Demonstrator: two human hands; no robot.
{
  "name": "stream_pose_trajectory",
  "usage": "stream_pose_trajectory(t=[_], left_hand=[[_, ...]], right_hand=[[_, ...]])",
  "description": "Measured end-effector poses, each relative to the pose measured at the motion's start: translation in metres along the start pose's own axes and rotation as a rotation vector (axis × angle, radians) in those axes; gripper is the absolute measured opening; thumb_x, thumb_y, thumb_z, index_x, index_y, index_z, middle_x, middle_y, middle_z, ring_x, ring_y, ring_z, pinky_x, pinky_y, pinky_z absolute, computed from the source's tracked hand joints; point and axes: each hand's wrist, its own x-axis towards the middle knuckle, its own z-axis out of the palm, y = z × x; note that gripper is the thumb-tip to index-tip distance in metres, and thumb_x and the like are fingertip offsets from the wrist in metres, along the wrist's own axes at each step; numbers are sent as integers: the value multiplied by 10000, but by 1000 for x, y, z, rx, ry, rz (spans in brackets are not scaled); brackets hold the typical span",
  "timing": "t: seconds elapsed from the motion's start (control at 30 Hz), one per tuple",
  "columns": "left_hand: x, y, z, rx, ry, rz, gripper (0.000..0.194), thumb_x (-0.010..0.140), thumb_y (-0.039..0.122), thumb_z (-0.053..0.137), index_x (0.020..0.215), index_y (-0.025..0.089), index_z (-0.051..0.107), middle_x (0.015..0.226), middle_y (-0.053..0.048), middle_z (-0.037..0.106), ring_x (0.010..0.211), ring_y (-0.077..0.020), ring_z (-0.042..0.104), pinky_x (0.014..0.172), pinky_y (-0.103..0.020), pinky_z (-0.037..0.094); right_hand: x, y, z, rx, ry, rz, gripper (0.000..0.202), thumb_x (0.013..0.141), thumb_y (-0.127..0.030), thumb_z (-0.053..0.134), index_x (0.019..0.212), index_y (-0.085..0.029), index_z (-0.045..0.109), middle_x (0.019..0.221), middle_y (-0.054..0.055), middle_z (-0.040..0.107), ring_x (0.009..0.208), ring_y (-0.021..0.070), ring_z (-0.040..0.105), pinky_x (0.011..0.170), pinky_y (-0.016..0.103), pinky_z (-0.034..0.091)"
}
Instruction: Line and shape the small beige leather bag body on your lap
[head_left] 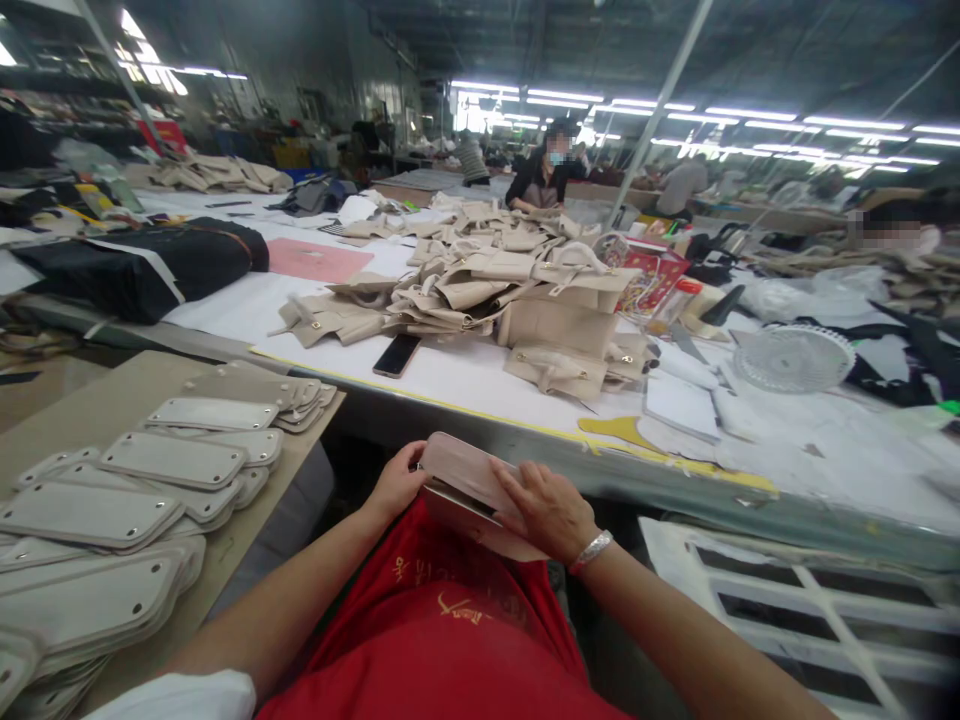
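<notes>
Single head cam, worn by the person, facing forward and down. Left hand (399, 482) and right hand (551, 508) close in, low centre; table (465, 385) just beyond them, room behind it farther off. No second view to overlap.

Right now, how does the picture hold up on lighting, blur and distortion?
Head view: ceiling lights glare white under a dark roof; the distance is soft; outer edges look stretched, wide-angle style; left hand and right hand read fairly clearly.
</notes>
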Motion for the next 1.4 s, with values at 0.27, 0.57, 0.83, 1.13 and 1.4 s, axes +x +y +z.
stream_pose_trajectory(t=[0.27,0.57,0.83,1.13,1.4], left_hand=[[7,19,-9,698,-83,10,409,756,177,415,1150,168,524,1031,-103,607,955,-223,581,837,-319,432],[11,50,-18,833,-150,56,436,784,211,388,1213,191,466,919,-72,664,834,-232,627,749,-299,433],[13,64,-8,909,-321,157,590,814,403,451,1346,180,333,1104,-115,615,975,-255,593,822,-320,431],[23,73,0,905,-505,170,482,680,82,421,1099,222,612,1018,-58,665,935,-221,611,839,-295,429],[36,64,-1,1026,-672,251,370,738,152,392,957,162,689,999,-101,671,940,-237,611,875,-330,430]], right_hand=[[-6,0,3,9,-121,-32,709,787,-489,531,1390,-218,274,995,124,509,766,246,501,605,335,400],[24,-9,-2,89,-278,-14,723,704,-515,620,1299,-167,404,961,150,555,732,261,589,594,339,463],[36,8,-1,232,-419,73,754,629,-607,629,1279,-271,447,1001,151,572,793,297,617,641,382,479],[40,43,5,897,-367,160,700,740,-513,578,1331,-177,415,1158,110,591,1003,235,577,876,338,439],[-33,80,68,1269,207,902,537,914,-463,169,1156,-124,509,1165,166,561,1028,180,566,804,343,487]])
